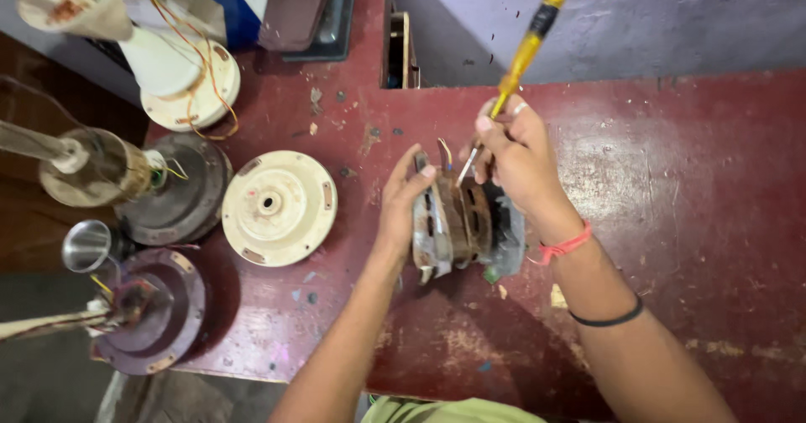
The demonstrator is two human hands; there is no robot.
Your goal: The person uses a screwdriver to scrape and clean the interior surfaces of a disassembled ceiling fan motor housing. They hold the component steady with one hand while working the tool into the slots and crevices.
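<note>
A rusty fan motor (pixel 457 221) stands on its edge in the middle of the worn red table (pixel 688 180). My left hand (pixel 401 198) grips its left rim and steadies it. My right hand (pixel 514 156) holds a yellow-handled screwdriver (pixel 522 55) with its handle pointing up and away; the tip (pixel 463 171) rests on the top of the motor. A red thread and a black band circle my right wrist.
A cream round fan cover (pixel 279 207) lies left of the motor. Further left are dark ceiling-fan housings (pixel 180 190) (pixel 159 310) with rods, a cream fan base (pixel 189 87) with orange wires, and a metal cup (pixel 86 245). A purple wall (pixel 638 20) backs the table.
</note>
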